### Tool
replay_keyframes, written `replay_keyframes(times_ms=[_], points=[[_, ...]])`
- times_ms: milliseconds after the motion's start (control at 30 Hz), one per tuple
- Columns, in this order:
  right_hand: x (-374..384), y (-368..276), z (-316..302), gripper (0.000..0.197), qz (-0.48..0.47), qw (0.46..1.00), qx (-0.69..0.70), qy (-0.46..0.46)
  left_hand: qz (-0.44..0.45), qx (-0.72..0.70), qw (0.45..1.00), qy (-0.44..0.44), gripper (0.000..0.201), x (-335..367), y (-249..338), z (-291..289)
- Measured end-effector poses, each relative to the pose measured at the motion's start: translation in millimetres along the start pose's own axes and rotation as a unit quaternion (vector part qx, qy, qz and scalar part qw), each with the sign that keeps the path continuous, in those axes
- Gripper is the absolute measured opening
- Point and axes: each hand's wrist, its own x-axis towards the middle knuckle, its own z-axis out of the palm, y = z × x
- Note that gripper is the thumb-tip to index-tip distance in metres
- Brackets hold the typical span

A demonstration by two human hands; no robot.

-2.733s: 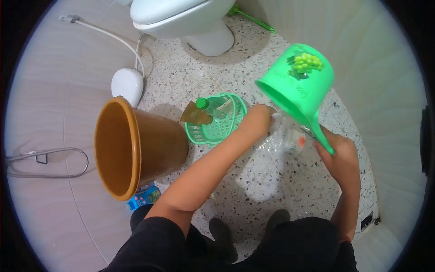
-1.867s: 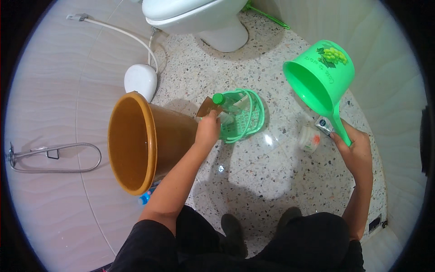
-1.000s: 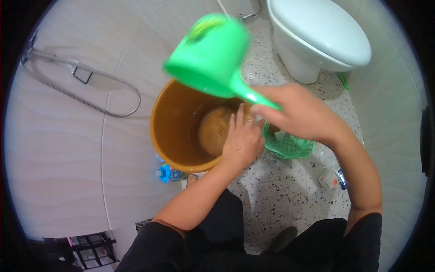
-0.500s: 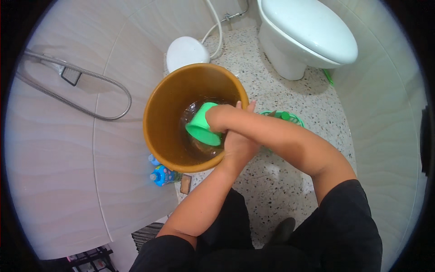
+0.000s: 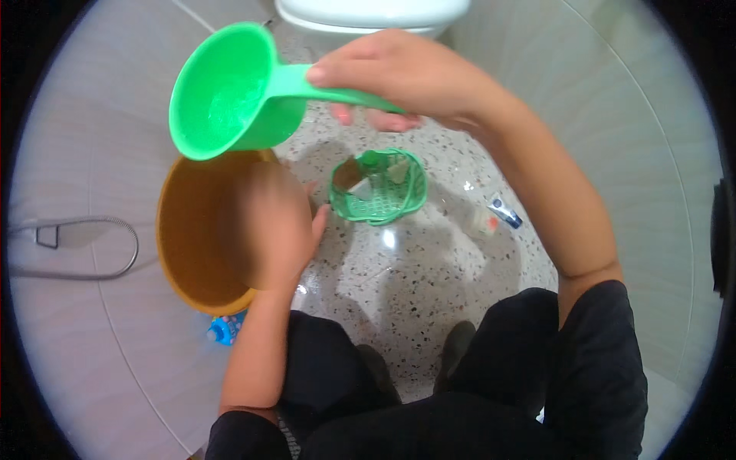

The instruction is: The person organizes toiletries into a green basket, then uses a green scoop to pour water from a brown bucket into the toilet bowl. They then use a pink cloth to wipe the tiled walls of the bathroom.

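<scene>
My right hand (image 5: pixel 414 77) grips the handle of a green water dipper (image 5: pixel 222 96), raised above the far rim of a brown bucket (image 5: pixel 172 230). The dipper tilts toward me, and wet, shiny spots show inside its bowl. Over the right side of the bucket is my left hand (image 5: pixel 280 222), blurred by motion; its thumb stands out to the side and it holds nothing that I can see. The bucket's bottom is hidden from this angle.
Right of the bucket, a green plastic basket (image 5: pixel 376 213) with small items sits on the speckled floor (image 5: pixel 368 264). Farther right lie a tube (image 5: pixel 504 212) and a pale, blurred container (image 5: pixel 481 224). A blue bottle (image 5: pixel 222 331) stands by the bucket; a white toilet (image 5: pixel 372 14) is at the back.
The dipper has come up out of the bucket in my right hand, moving away and left. My left hand has parted from the bucket's right rim and now hovers over it. The view has shifted.
</scene>
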Motion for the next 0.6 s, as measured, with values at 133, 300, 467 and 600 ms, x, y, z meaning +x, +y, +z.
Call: replay_keyframes(times_ms=[133,300,467,600], points=[[-89.8,19.0,-38.2,0.029,0.038,0.989,-0.062,0.132,0.033,0.039,0.999,-0.017,0.048,0.0,21.2,-2.1],[-188.4,86.4,-68.6,0.03,0.118,0.925,-0.199,0.301,0.217,-0.16,0.952,-0.146,0.064,6.8,94.0,44.6],[-262.1,140.4,-66.9,0.026,0.133,0.85,-0.343,0.376,0.218,-0.247,0.912,-0.245,0.086,11.7,181.8,149.8],[-294.3,158.5,-52.7,0.023,0.214,0.835,-0.355,0.362,0.178,-0.264,0.913,-0.256,0.094,10.7,241.7,216.9]])
